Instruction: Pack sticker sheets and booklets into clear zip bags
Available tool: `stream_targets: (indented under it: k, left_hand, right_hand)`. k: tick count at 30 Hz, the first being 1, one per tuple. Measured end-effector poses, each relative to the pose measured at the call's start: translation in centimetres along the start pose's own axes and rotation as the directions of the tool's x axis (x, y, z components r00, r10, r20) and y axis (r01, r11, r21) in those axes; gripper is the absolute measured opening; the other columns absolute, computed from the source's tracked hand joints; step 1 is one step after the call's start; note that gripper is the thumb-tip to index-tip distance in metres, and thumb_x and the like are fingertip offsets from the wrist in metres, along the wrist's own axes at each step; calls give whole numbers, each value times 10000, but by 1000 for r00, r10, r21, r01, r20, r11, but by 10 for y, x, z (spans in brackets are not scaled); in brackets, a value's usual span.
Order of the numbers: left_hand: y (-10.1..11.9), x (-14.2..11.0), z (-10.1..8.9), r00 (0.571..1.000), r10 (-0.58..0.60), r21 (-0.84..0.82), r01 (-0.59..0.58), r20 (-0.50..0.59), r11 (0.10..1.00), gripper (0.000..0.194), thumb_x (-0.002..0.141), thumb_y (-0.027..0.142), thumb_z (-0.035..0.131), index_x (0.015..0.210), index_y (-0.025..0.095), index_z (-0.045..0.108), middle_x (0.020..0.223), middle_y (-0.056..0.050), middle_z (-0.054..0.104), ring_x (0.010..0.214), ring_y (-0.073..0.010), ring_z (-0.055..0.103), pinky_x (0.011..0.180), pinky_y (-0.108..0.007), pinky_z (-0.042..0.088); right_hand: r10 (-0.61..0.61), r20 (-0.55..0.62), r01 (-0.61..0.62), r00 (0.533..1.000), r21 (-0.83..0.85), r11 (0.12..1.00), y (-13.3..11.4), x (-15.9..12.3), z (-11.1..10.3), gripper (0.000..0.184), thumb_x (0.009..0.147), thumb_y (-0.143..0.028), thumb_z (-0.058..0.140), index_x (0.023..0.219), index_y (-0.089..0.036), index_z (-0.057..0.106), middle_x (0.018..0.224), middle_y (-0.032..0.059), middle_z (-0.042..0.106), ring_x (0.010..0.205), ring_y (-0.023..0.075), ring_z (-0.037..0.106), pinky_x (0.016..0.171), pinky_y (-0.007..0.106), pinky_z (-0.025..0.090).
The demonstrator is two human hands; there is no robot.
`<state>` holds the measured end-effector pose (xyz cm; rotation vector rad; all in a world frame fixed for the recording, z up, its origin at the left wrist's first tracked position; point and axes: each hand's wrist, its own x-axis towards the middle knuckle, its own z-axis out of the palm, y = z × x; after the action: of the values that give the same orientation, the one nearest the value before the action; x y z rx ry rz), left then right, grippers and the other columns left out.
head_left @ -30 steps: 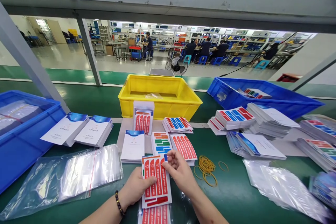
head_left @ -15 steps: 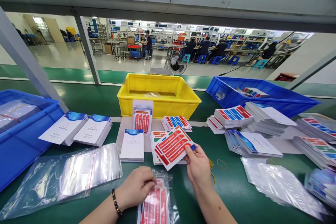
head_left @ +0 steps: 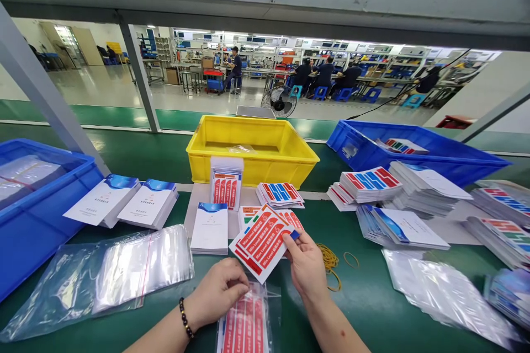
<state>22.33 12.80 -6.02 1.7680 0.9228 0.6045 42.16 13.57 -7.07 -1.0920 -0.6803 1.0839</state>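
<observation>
My right hand grips a sticker sheet by its right end, thumb on top; the sheet has red "Max Level / Min Level" strips, and its lower corner is at the mouth of a clear plastic bag. With fingers closed, my left hand pinches the bag's upper left edge; its fingertips are partly hidden. Red-striped sheets lie inside the bag. Just beyond are a stack of white booklets with blue tops, and a pile of red-and-blue sticker sheets.
A yellow bin stands behind the stacks, with a blue bin at left and another blue bin at right. Clear bags lie left, more bags right. Rubber bands sit beside my right hand.
My right hand has brought the sticker sheet slightly left and down, closer to the bag's mouth. The left hand keeps its pinch on the bag, nearly unmoved.
</observation>
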Motion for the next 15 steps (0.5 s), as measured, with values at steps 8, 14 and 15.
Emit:
stream_targets:
  k: [8,14,15]
  left_hand:
    - [-3,1,-1,992,-82,-145,68,-91,987,78,704,132,520,667,153,586,804,-13,488,778,-141,507,744,-245,384]
    - [-3,1,1,990,-33,-154,11,-139,988,82,733,152,504,673,156,558,835,-20,453,827,-151,481,776,-258,370]
    - [-4,1,1,990,-34,-166,11,-140,986,80,736,162,510,671,156,556,833,-22,457,829,-155,482,775,-261,372]
  right_hand:
    - [28,87,-17,996,-126,992,-1,5,-7,359,627,-386,723,858,-160,566,822,49,646,770,186,605,738,321,483]
    - [91,258,-32,962,-225,974,5,-2,-1,388,664,-429,682,906,-168,529,753,33,610,700,165,576,677,293,459]
    - [112,294,-45,949,-224,974,6,-5,1,422,677,-432,670,972,-179,507,747,25,601,684,161,571,656,290,458]
